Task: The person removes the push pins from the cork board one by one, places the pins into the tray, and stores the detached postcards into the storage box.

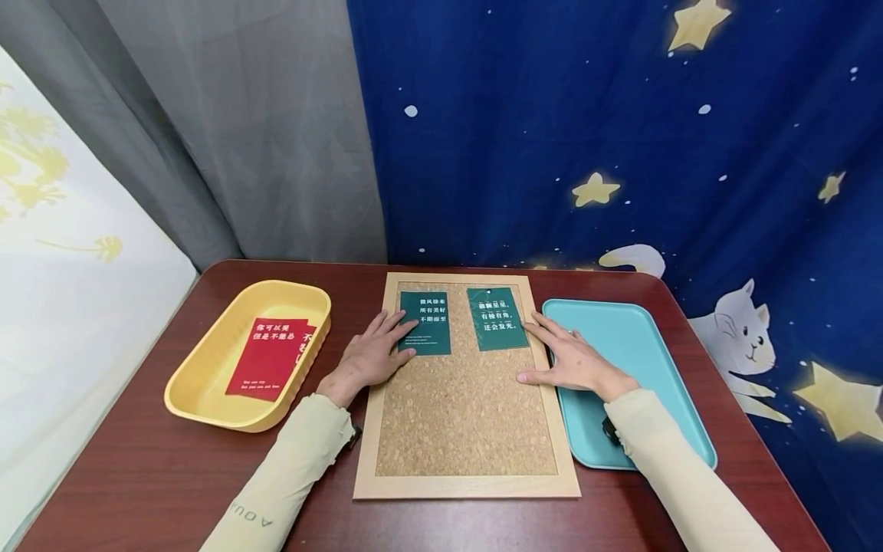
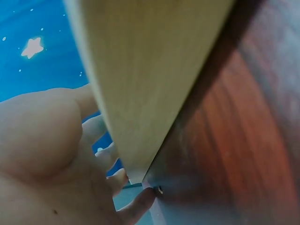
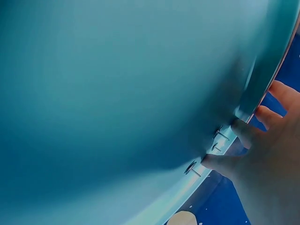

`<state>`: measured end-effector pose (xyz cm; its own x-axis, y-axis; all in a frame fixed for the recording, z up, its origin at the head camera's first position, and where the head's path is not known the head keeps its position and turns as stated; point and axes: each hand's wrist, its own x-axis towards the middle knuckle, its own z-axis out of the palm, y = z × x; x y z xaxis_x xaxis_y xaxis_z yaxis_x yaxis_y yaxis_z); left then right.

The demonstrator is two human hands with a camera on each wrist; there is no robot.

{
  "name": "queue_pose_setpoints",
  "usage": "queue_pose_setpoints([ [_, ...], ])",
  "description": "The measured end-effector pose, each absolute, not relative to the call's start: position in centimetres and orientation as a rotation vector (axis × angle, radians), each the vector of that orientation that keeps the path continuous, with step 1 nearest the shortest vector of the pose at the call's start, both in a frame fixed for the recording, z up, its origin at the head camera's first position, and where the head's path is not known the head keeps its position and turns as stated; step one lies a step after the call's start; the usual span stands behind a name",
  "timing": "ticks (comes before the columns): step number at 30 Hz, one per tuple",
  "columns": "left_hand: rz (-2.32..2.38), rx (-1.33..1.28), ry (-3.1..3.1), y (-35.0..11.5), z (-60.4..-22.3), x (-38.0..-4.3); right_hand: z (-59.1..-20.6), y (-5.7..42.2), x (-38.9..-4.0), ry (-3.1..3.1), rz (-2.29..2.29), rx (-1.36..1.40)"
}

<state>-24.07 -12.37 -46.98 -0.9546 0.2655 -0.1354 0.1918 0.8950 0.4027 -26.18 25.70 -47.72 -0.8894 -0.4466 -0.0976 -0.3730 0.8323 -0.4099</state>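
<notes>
A cork board (image 1: 465, 422) with a pale wooden frame lies on the table. Two dark green cards with white writing sit on its upper part, the left card (image 1: 426, 326) nearly straight and the right card (image 1: 493, 318) slightly tilted. A small pale dot shows near the right card's top. Across the frame's left side rests my left hand (image 1: 371, 354), its spread fingers reaching the left card. My right hand (image 1: 574, 360) lies over the opposite side, fingertips at the right card's edge. In the left wrist view, the wooden frame side (image 2: 145, 84) stands beside the palm.
A yellow basket (image 1: 228, 422) at the left holds red cards (image 1: 265, 356) with white writing. To the right, a light blue tray (image 1: 628, 337) lies beside the board under my right wrist. Several thumbtacks (image 3: 193, 169) show along its edge. Curtains (image 1: 483, 153) hang behind the table.
</notes>
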Motion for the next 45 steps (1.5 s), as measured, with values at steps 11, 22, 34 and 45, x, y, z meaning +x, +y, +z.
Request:
queue_pose_setpoints([
  [11, 0.576, 0.355, 2.923, -12.2, -46.5, -24.6, -48.0, 25.8, -26.2, 2.813, -0.584, -0.629],
  [22, 0.661, 0.279, 2.960, -12.0, -46.0, -25.8, -48.3, 26.0, -26.2, 2.808, -0.581, -0.626],
  [34, 0.694, 0.124, 2.956, -12.0, -46.0, -27.3, -48.4, 25.8, -26.2, 2.806, -0.588, -0.638],
  [45, 0.797, 0.044, 2.944, -12.1, -45.9, -28.1, -48.2, 25.8, -26.3, 2.805, -0.598, -0.647],
])
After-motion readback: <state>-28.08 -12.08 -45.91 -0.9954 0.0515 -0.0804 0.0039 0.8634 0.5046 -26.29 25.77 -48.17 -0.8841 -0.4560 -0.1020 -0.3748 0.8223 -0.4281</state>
